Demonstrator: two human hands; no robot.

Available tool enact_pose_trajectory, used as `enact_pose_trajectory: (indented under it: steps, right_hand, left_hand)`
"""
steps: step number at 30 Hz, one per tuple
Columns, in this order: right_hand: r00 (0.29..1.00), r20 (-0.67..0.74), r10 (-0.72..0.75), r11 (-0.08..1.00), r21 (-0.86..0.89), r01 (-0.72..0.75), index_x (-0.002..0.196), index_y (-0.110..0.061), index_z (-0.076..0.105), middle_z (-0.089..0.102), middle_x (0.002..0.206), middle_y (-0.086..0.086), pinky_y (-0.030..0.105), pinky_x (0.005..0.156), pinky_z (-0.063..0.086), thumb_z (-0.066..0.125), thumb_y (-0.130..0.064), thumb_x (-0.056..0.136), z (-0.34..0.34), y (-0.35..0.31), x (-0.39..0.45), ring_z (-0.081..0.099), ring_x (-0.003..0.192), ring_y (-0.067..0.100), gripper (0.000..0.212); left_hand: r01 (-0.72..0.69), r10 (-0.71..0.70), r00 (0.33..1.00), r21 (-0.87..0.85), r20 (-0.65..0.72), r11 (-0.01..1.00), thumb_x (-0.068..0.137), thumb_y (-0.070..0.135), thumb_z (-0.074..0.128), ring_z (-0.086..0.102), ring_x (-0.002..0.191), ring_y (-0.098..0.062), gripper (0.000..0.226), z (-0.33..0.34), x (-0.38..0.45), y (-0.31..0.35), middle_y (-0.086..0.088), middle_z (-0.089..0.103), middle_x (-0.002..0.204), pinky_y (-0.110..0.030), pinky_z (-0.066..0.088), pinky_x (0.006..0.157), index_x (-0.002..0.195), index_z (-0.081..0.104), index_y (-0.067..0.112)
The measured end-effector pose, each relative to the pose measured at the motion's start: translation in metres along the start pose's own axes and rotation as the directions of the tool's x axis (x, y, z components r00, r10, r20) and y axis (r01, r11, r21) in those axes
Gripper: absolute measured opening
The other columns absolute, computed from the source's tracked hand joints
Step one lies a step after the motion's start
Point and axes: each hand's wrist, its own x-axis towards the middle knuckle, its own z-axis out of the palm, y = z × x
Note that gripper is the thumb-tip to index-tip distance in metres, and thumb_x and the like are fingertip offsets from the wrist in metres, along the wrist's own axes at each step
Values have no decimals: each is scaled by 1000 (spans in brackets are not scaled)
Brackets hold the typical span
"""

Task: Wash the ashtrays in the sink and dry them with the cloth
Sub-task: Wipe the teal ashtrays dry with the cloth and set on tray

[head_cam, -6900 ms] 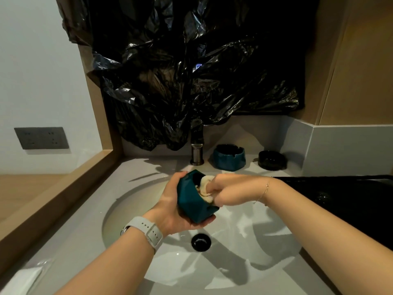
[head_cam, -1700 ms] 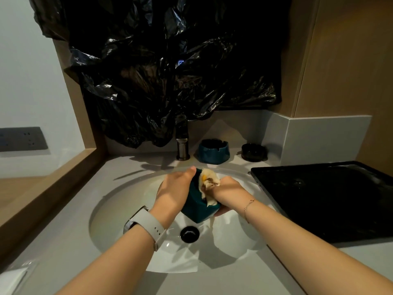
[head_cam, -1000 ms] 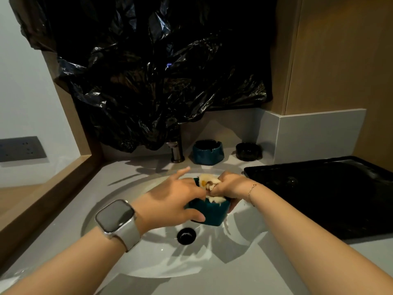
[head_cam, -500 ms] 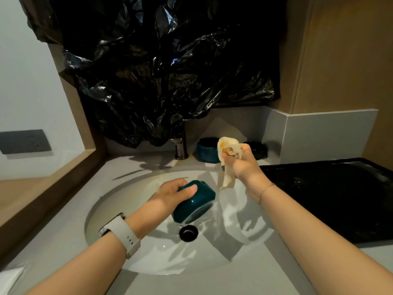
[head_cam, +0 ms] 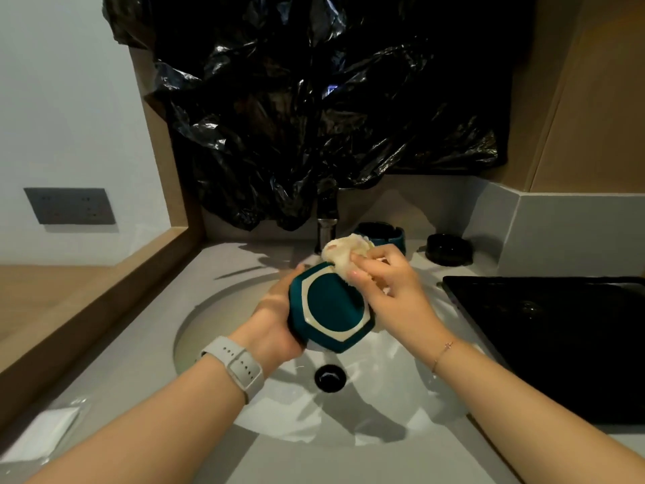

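The right hand [head_cam: 391,288] pinches a bunched pale cloth [head_cam: 343,253] against the far edge of a teal ashtray [head_cam: 330,305], which the left hand [head_cam: 275,326] grips bottom-up above the sink [head_cam: 223,309]. Two more ashtrays sit along the worktop's back edge.

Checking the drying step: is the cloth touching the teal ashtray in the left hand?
Touching. The head view shows the cloth, gripped by the right hand, pressed on the ashtray rim.
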Motion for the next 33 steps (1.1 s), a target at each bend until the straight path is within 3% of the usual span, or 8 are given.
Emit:
enact_pose_trajectory:
  steps: [2, 6, 12, 18, 21, 25, 29, 33]
  right_hand:
    - [990, -13, -142, 987, -77, 140, 113, -19, 71, 51, 111, -3, 24, 95, 44, 64, -26, 91, 6, -4, 2, 49, 107, 9, 23]
    - [898, 205, -388, 872, -233, 430, 104, -18, 75, 55, 101, 0, 12, 81, 37, 69, -25, 86, 22, -18, -6, 47, 95, 13, 20]
    - [976, 160, -149, 904, -379, 200, 102, -19, 76, 45, 86, -5, 11, 62, 31, 63, -25, 92, 4, -3, -4, 44, 75, 8, 18]
    - [927, 251, -280, 908, -245, 341, 97, -11, 75, 53, 94, -1, 18, 73, 41, 66, -23, 89, 22, -20, -12, 51, 85, 14, 17]
    - [899, 385, -208, 884, -320, 341, 96, -17, 77, 51, 88, -4, 20, 69, 36, 64, -24, 89, 6, -16, -17, 50, 80, 13, 16]
    - [967, 231, -103, 874, -444, 199, 97, -17, 77, 49, 89, 0, 25, 68, 35, 59, -22, 92, -3, -3, -10, 51, 80, 18, 19]
    - [953, 200, -228, 909, -306, 282, 93, -11, 73, 49, 90, -5, 17, 70, 39, 63, -22, 91, 16, -13, -11, 51, 80, 13, 15]
    - [913, 357, -195, 950, -164, 267, 90, -13, 76, 50, 84, -5, 11, 68, 37, 67, -21, 88, 3, -28, -14, 49, 75, 7, 13]
  left_hand:
    - [48, -48, 999, -4, 5, 999, 95, 42, 55, 64, 38, -23, 42, 0, 0, -2, -11, 68, 53, -29, 49, 48, 75, 64, 7]
    - [96, -100, 993, -68, -69, 993, 90, 39, 58, 64, 38, -27, 37, -7, -4, 2, -14, 66, 52, -26, 50, 35, 79, 64, 4]
    - [-11, -3, 983, -76, -183, 997, 88, 33, 65, 67, 65, -24, 22, -14, 6, 13, -6, 72, 68, -33, 55, 62, 99, 68, 15]
    - [83, -82, 991, 5, -110, 997, 92, 34, 59, 64, 41, -26, 36, -8, -2, 9, -14, 67, 52, -30, 54, 41, 76, 65, 3]
    - [40, -39, 990, -1, -132, 999, 94, 35, 58, 62, 61, -28, 35, -16, 0, 16, -12, 67, 51, -40, 54, 65, 79, 64, 4]
    - [76, -73, 988, 16, -138, 997, 95, 32, 58, 61, 68, -29, 37, -9, 0, 16, -15, 67, 52, -45, 50, 73, 75, 63, 2]
    - [165, -159, 981, 46, -108, 985, 90, 33, 62, 67, 75, -32, 37, -4, -3, 8, -20, 72, 70, -46, 55, 73, 87, 71, -2]
    - [188, -181, 978, 60, -103, 980, 89, 33, 62, 66, 72, -32, 36, -8, -5, 13, -19, 72, 72, -45, 57, 70, 93, 70, -2]
